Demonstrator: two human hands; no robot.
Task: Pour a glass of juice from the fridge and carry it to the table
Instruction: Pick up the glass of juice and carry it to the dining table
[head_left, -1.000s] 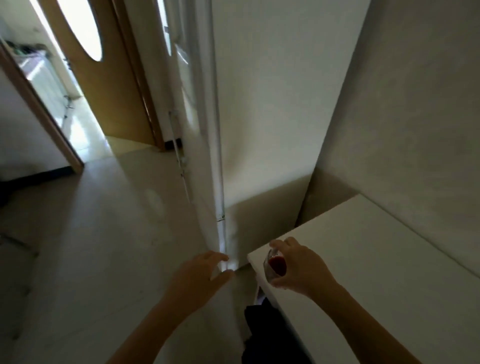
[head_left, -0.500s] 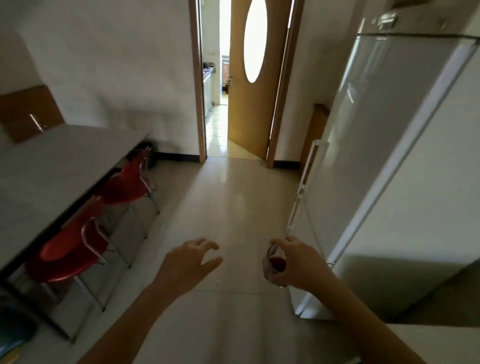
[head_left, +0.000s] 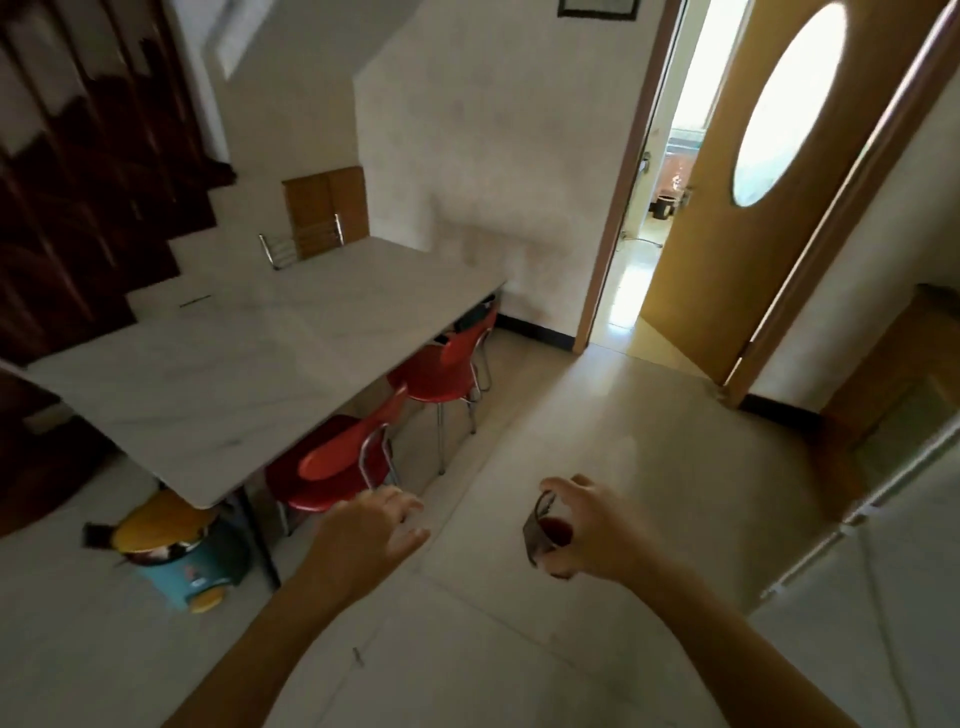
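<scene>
Head view: the right hand (head_left: 597, 535) curls its fingers (head_left: 558, 486) round one small glass of dark red juice (head_left: 548, 532), carried above the floor, well apart from the marble worktop (head_left: 249, 364). The left hand (head_left: 366, 540) hangs loose, holding nothing. The glass looks light, rigid, breakable and likely slippery; gripping its sides seems best. Two red chairs (head_left: 332, 467) stand tucked under the worktop.

- A glass (head_left: 545, 530) of dark red juice is gripped by the right hand (head_left: 592, 530) — held over the floor.
- The left hand (head_left: 363, 540) is held out, fingers loose, near the white table (head_left: 223, 374).
</scene>
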